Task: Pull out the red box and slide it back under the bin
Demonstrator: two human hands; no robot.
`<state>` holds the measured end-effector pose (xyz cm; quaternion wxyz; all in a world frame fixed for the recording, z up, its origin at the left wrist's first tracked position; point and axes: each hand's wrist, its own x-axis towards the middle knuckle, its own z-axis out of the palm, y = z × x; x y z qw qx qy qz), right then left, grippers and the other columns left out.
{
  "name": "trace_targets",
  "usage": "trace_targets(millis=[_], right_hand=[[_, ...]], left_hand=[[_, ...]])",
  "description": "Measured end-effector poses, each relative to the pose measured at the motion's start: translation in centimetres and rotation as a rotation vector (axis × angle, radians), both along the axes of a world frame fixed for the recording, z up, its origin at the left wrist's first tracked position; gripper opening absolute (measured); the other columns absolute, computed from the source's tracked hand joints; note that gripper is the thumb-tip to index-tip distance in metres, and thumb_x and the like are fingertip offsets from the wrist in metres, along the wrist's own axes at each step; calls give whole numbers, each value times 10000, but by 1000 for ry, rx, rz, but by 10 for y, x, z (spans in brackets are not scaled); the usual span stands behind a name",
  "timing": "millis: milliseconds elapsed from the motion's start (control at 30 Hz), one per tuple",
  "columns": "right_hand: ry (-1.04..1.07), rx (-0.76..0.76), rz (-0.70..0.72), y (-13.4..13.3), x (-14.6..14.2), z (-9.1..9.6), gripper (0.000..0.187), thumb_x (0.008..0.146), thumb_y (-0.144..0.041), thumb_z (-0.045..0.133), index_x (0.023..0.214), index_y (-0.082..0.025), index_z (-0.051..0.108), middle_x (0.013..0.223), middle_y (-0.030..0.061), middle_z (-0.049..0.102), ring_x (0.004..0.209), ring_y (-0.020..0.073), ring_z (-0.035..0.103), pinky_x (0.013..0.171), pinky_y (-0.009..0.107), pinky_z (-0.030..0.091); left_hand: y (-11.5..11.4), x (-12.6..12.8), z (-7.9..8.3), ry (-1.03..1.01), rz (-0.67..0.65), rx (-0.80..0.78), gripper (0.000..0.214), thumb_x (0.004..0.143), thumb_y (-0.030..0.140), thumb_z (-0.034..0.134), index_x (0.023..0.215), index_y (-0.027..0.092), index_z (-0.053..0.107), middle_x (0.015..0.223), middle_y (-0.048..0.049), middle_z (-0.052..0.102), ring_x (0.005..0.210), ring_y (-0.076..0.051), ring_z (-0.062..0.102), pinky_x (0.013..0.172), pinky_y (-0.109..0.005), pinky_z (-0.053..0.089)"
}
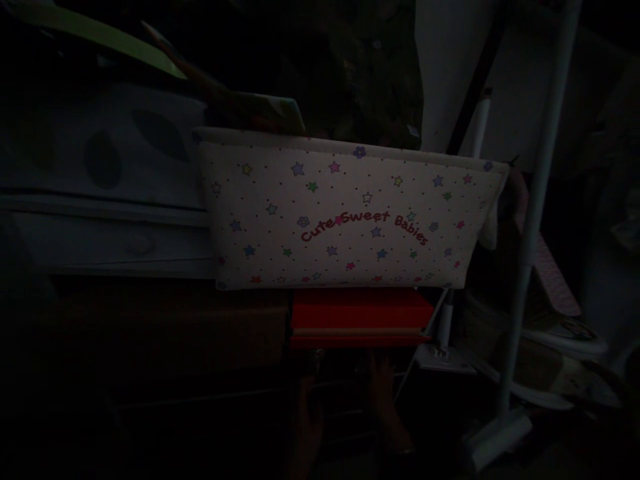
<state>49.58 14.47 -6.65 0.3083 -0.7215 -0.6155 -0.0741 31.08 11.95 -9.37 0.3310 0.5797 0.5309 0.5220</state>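
Observation:
The view is very dark. My left hand (306, 410) reaches forward at the lower middle, below the red box (360, 310). A small shiny thing (317, 357) shows by its fingertips; I cannot make out what it is. My right hand (383, 387) is beside it on the right, fingers pointing up toward the dark space under the box. Shadow hides most of the fingers of both hands, and whether they grip anything is not visible. On top of the red box rests a white fabric bin (345, 200) with coloured stars and the words "Cute Sweet Babies".
Pale drawers (125, 243) and a dark brown box (225, 333) are on the left. A pale pole (533, 233) with a wide foot leans at the right, near several piled things. Dark bags or cloth (360, 73) rise behind the bin.

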Motion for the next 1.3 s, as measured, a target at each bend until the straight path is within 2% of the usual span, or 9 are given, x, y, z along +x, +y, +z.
trace_targets(millis=[133,333,400,467,600,733,933,1100,1300], right_hand=[[-177,-74,-36,2,2,-7,580,778,-105,455,1353,-182,454,1364,204,496,1249,384,444,980,603,330],[-45,-99,-8,3,-3,12,507,757,-136,472,1253,-177,570,1067,178,676,982,305,615,880,462,441],[164,-32,49,3,-6,20,425,758,-209,516,1167,-190,628,1058,151,687,986,292,620,892,439,445],[489,31,137,2,-11,29,376,751,-320,573,1096,-194,655,1066,123,696,988,277,630,894,415,456],[1115,116,214,-4,-25,46,503,661,-486,681,1033,-150,648,1003,115,719,922,270,658,810,382,503],[1417,168,185,-12,-40,56,546,617,-511,725,1021,-155,630,960,104,725,873,258,668,726,350,528],[1562,167,158,-12,-58,51,624,640,-528,715,1131,-181,553,1091,112,693,984,269,656,824,383,530],[1617,172,110,-6,-68,44,678,614,-535,736,1149,-177,524,1032,93,703,919,251,669,767,359,534],[1646,230,124,-4,-83,52,599,560,-484,773,1028,-173,565,877,53,716,802,218,669,703,319,519]], left_hand=[[-5,12,-6,-41,-141,-51,426,799,293,436,1176,123,540,1247,-193,590,1164,-280,569,1034,-475,421],[-4,17,-20,-23,-216,-53,440,734,232,497,1156,150,593,1234,-160,621,1156,-262,584,1036,-437,434],[-3,15,-20,-2,-230,-56,447,728,217,496,1157,136,592,1228,-167,622,1150,-266,586,1033,-440,436],[-4,13,-15,23,-258,-57,476,733,220,493,1188,107,571,1255,-188,601,1176,-277,567,1044,-452,424],[-11,11,2,76,-371,-60,572,765,235,475,1313,73,473,1412,-210,464,1322,-287,428,1118,-482,327],[-21,11,16,71,-495,-35,626,829,303,474,1420,140,351,1527,-156,316,1409,-261,290,1165,-447,252],[-29,10,26,-44,-561,-26,626,834,291,525,1425,347,329,1557,-22,280,1431,-263,229,1189,-425,208],[-21,14,26,-62,-560,-24,550,852,372,555,1373,289,397,1532,-91,303,1378,-306,311,1124,-574,252],[-16,14,35,-71,-554,17,440,860,391,547,1276,257,494,1444,-90,412,1279,-277,425,1061,-542,350]])
